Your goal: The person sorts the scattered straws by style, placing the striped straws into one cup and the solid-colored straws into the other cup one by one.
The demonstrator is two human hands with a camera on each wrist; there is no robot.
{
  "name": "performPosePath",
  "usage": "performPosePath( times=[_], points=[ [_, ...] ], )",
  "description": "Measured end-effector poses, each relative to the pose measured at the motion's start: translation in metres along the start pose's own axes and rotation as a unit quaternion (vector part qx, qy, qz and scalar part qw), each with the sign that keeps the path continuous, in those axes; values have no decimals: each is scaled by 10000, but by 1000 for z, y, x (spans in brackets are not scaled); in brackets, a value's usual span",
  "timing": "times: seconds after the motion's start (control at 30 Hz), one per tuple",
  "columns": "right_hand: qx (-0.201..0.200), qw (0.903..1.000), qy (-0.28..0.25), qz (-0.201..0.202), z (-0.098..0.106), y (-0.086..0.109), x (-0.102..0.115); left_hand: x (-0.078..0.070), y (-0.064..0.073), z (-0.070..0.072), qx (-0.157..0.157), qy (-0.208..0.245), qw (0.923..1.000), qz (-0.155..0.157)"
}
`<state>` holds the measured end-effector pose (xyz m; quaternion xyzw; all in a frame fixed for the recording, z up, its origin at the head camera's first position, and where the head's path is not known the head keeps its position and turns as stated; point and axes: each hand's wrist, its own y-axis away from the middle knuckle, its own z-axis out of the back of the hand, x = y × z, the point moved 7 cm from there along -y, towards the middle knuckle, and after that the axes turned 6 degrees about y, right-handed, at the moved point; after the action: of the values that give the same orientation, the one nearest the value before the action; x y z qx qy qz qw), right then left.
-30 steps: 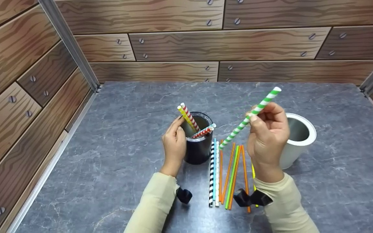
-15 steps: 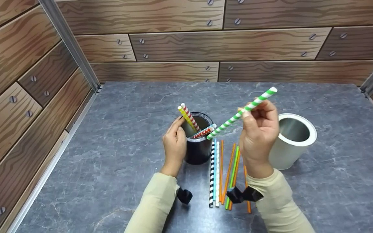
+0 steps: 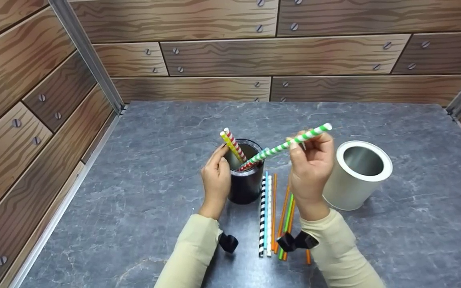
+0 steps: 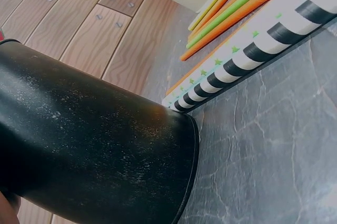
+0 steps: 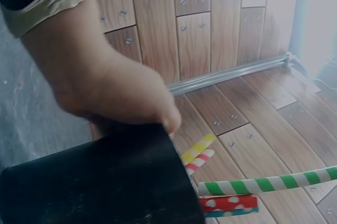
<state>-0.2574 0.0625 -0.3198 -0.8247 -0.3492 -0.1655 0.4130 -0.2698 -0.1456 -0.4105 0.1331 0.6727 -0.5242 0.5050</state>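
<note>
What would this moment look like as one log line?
left hand: grips black cup | right hand: pinches green-striped straw, tip at cup mouth | silver cup: upright

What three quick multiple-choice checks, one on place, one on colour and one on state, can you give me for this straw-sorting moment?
1. Where does the lower tip of the green-and-white straw sit?
A. at the black cup's mouth
B. inside the silver cup
C. flat on the table

2. Which colours stripe the nearest-left loose straw lying on the table?
A. red and white
B. black and white
C. blue and yellow

3. How does the silver cup stand?
A. empty, mouth up
B. full of straws
C. upside down

Answers:
1 A: the right hand pinches the straw, whose tip reaches the rim of the black cup, which the left hand holds.
2 B: the left wrist view shows black and white bands.
3 A: its open mouth shows a bare metal inside.
</note>
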Motion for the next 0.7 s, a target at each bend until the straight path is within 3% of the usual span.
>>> performPosePath(
  times=[0.33,0.7],
  points=[
    [532,9958,738,-135,7,11,-16,-1,0,0,8,53,10000,-36],
    [589,9902,1213,-369,15,23,-36,0,0,0,-4,42,10000,-7]
  ],
)
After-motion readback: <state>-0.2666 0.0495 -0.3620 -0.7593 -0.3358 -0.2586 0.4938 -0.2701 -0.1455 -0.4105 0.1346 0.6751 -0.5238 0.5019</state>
